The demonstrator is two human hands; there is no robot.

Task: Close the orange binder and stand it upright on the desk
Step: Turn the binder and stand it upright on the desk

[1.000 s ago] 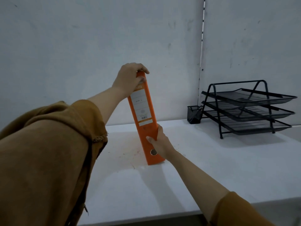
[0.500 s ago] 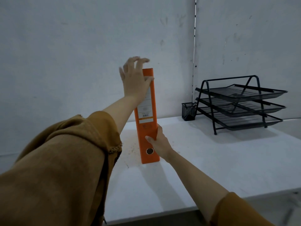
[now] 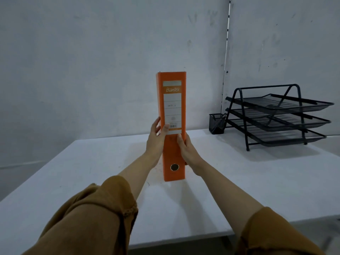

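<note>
Now the orange binder [image 3: 173,144] is stood upright on the white desk [image 3: 239,181], spine toward the camera, where a second ago it was tilted. The left hand [image 3: 156,142], earlier laid over the binder's top, has been brought down to its left side; the right hand [image 3: 186,150] is kept on the right side. The binder is clasped lightly between both sets of fingers

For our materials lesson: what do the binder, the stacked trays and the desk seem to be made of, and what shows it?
Binder: probably stiff card with a smooth orange covering; crisp edges, paper label, metal-looking ring on the spine.
Stacked trays: black metal wire and mesh; thin rods, see-through bases.
Desk: smooth matt white top, perhaps laminate; material uncertain.
</note>
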